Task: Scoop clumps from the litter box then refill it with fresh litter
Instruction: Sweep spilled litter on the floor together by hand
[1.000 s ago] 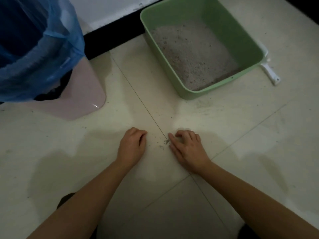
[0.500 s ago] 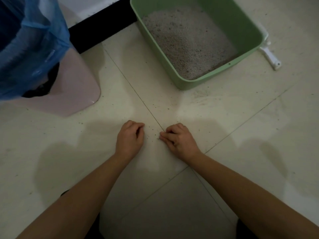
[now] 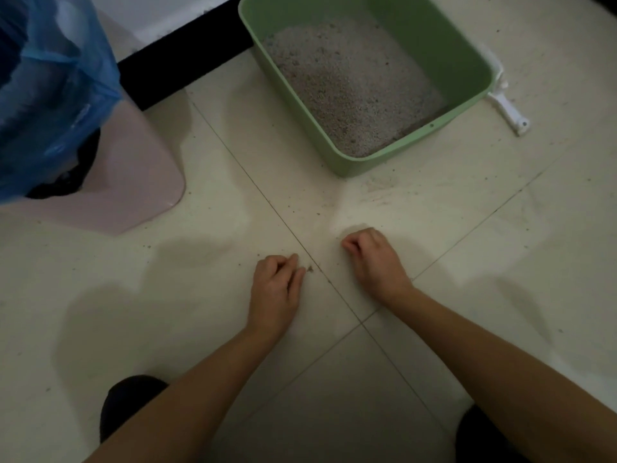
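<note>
The green litter box point(image 3: 344, 165) stands on the floor at the top, holding pale grey litter point(image 3: 350, 85) that slopes toward its near right corner. A white scoop point(image 3: 509, 111) lies against the box's right side. My left hand point(image 3: 275, 289) rests on the tile with curled fingers, its tips beside a tiny heap of spilled litter grains point(image 3: 310, 269) on the tile seam. My right hand point(image 3: 374, 259) sits a little to the right of the seam, fingers curled into a loose fist. Nothing shows inside either hand.
A pink bin point(image 3: 133, 182) lined with a blue plastic bag point(image 3: 56, 88) stands at the left. A black skirting strip point(image 3: 180, 61) runs along the wall behind. Stray grains and dust streaks dot the pale tiles near the box. My dark-clad knees show at the bottom edge.
My right hand went from flat with fingers spread at the seam to a curled fist, and drew away to the right. A small heap of grains now lies by my left fingertips.
</note>
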A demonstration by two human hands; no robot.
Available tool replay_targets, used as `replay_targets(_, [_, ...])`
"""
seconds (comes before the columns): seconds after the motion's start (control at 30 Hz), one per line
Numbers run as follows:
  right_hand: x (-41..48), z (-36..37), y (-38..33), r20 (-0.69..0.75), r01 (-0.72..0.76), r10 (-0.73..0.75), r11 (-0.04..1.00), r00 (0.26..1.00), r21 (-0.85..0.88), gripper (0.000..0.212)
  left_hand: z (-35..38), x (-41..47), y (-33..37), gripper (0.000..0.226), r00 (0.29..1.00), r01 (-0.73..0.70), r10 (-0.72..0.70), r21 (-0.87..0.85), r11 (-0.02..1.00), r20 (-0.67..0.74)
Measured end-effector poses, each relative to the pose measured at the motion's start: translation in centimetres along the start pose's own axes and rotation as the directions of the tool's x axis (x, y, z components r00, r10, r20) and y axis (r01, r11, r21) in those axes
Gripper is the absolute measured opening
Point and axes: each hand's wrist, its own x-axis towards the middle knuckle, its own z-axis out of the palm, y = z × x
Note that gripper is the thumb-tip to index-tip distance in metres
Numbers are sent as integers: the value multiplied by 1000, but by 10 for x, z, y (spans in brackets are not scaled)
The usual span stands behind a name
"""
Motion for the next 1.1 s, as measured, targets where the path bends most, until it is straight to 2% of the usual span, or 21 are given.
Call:
replay_targets(0.1, [1,-5,6,-16,-22,21,999,1000,-31,13,12,-3,8,35,996,-83,83,-11,996,12])
replay_targets(0.27, [1,-1,5,-22,-35,34,999,999,-38,14,19,5,4,11,980,-194,195,25,981,-42])
replay_targets(0.33, [2,-1,5,-11,-44,43,998,999,-40,15,18,8,-3,6,958,-286,287,82,955,-3])
replay_targets(0.47, [5,0,3,9,31,-31,999,999,-38,15,11,8,-22,18,891,-450,428,181,874,148])
replay_targets(0.53, [10,1,-5,-25,78,-79,997,997,-20,11,4,6,-29,9,856,-510,471,202,836,215])
replay_targets(0.6, [18,0,-23,-84,139,-137,990,987,13,10,-7,9,-32,4,854,-509,460,208,835,243])
replay_targets(0.67, [31,-7,-53,-122,189,-178,978,976,89,14,-24,24,-24,6,915,-400,378,198,895,140])
replay_targets(0.73, [53,-21,-88,-169,220,-196,966,966,133,19,-56,56,0,19,964,-234,247,124,964,-96])
replay_targets(0.77, [68,-31,-106,-202,234,-202,960,958,151,19,-80,75,16,19,952,-192,203,70,979,-230])
replay_targets(0.8, [86,-41,-125,-240,251,-206,953,949,173,18,-108,93,34,15,915,-192,191,31,981,-356])
replay_targets(0.87, [124,-63,-165,-308,278,-208,939,928,202,18,-170,125,64,9,768,-249,231,54,967,-597])
replay_targets(0.93, [162,-82,-213,-381,340,-239,913,893,225,16,-231,150,77,12,611,-251,239,101,963,-754])
replay_targets(0.97, [179,-89,-240,-417,378,-251,890,873,256,15,-261,160,74,16,564,-211,208,104,972,-800])
replay_targets(1.03, [206,-94,-297,-492,446,-253,833,833,326,14,-316,176,59,24,531,-73,116,91,993,-839])
replay_targets(1.07, [216,-95,-323,-506,470,-258,809,823,353,13,-340,181,48,25,561,26,75,108,994,-824])
replay_targets(1.1, [224,-92,-344,-469,488,-298,796,831,359,13,-360,186,35,24,630,148,24,150,978,-776])
